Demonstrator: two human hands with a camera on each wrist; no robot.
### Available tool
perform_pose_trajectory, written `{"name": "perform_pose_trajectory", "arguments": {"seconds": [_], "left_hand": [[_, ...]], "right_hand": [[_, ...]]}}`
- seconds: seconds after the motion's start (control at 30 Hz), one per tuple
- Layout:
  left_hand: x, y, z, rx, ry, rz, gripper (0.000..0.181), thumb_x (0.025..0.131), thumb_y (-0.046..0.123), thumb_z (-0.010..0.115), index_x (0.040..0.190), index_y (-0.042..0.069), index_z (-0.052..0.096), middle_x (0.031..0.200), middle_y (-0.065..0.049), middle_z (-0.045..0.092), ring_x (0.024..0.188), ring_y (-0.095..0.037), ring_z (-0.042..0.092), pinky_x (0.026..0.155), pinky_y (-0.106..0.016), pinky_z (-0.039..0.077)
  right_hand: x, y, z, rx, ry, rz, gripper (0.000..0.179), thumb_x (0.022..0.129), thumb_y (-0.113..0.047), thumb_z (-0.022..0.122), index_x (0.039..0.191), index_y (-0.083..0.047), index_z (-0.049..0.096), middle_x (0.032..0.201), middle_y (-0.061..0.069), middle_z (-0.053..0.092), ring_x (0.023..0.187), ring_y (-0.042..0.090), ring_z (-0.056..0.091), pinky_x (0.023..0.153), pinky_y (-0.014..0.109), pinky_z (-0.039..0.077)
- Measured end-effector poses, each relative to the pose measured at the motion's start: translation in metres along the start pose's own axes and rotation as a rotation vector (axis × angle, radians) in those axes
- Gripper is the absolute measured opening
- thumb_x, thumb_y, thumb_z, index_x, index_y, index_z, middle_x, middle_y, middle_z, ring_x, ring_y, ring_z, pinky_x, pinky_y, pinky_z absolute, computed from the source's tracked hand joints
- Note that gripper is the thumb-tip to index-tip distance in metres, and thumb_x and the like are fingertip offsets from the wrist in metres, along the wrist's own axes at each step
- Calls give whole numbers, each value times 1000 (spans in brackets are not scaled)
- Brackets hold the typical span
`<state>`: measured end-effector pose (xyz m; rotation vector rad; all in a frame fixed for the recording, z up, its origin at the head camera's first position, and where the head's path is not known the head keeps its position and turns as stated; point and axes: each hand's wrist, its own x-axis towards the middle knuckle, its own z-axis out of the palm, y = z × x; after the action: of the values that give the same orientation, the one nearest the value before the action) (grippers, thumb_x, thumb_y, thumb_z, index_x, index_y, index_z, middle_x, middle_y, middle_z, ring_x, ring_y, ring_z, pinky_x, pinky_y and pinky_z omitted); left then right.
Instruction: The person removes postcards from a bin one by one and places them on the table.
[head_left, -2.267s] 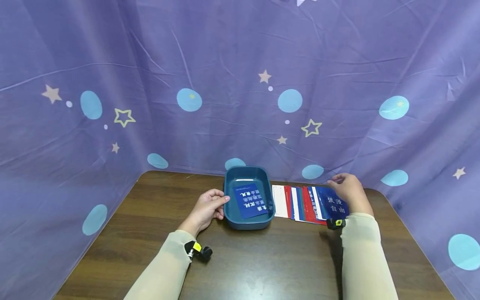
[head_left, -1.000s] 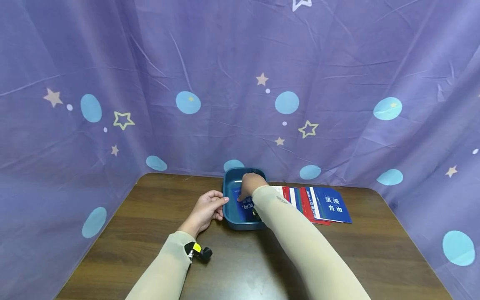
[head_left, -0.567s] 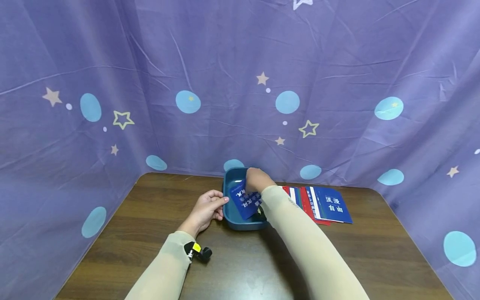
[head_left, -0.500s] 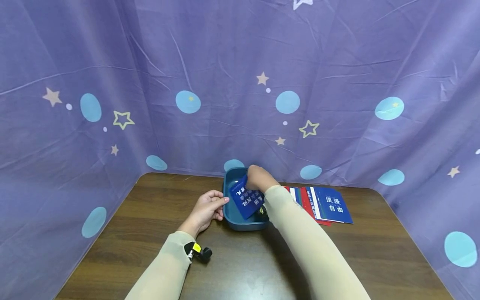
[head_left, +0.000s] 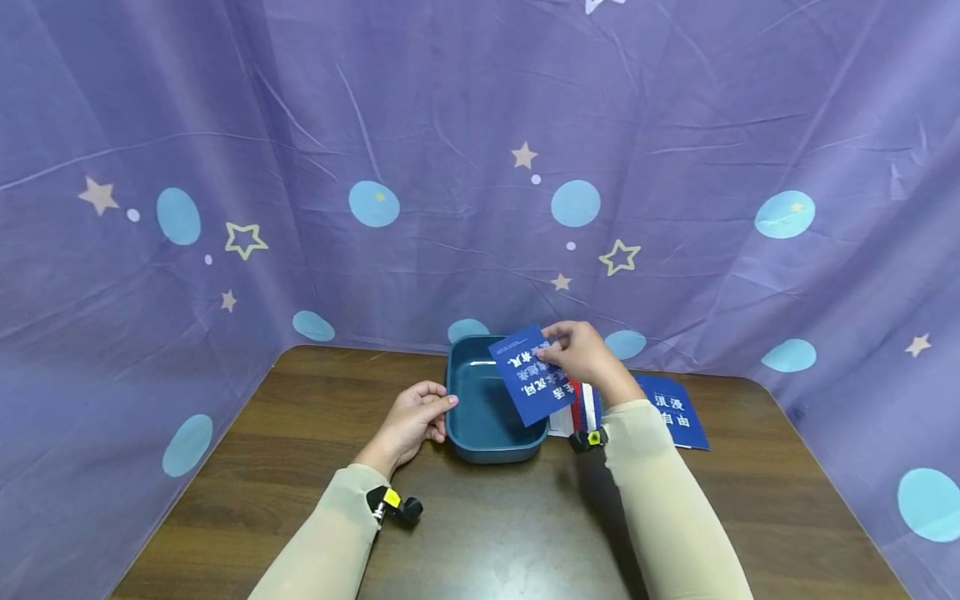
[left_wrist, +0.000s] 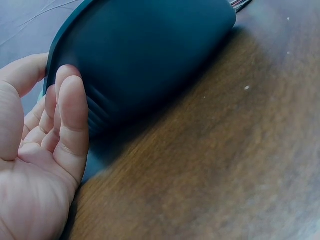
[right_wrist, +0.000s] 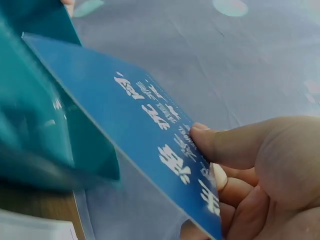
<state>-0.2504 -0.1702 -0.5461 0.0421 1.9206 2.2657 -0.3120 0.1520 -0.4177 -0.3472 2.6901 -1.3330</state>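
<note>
In the head view my right hand [head_left: 581, 350] pinches a blue card [head_left: 528, 379] printed with white characters. The card is raised and tilted over the right side of a dark teal plastic box [head_left: 468, 450]. Seen from the right wrist, the thumb lies on the printed face [right_wrist: 150, 120] and the fingers are behind it. My left hand [head_left: 412, 421] holds the box at its left rim, thumb at the edge. The left wrist view has fingers [left_wrist: 74, 107] against the outer wall of the box [left_wrist: 150, 55]. The bare floor of the box shows.
Right of the box lies an overlapping row of red, white and blue cards [head_left: 590, 408], partly hidden by my right arm. At its end is a blue card [head_left: 678, 412] with white characters. A purple curtain [head_left: 480, 275] rises behind the wooden table [head_left: 480, 517].
My right hand reached from the card row into the box, took hold of the blue card there and lifted it up and right. My left hand stayed at the rim.
</note>
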Motion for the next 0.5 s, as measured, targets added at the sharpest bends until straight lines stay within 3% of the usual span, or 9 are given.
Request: {"name": "perform_pose_trajectory", "arguments": {"seconds": [0.13,0.27,0.5], "left_hand": [[1,-2,2,2,-11,-3,16,109,9,73,115,9,58,69,5,64,53,-9,61,48,-22,56],[2,-2,2,-3,-10,-7,16,109,8,73,115,9,58,69,4,63,53,-9,61,48,-22,56],[2,0,0,-6,3,-10,16,109,8,73,114,9,58,68,4,63,52,-9,61,47,-22,56]], "right_hand": [[-16,24,-22,7,61,16,41,108,-23,80,143,-3,71,94,6,78,80,17,66,73,32,56],[-26,42,-42,15,126,36,42,109,-25,79,143,-2,71,93,6,77,77,15,64,70,32,58],[-38,65,-78,-44,216,85,47,112,-28,75,149,-1,69,114,20,83,81,13,71,72,29,61]]}}
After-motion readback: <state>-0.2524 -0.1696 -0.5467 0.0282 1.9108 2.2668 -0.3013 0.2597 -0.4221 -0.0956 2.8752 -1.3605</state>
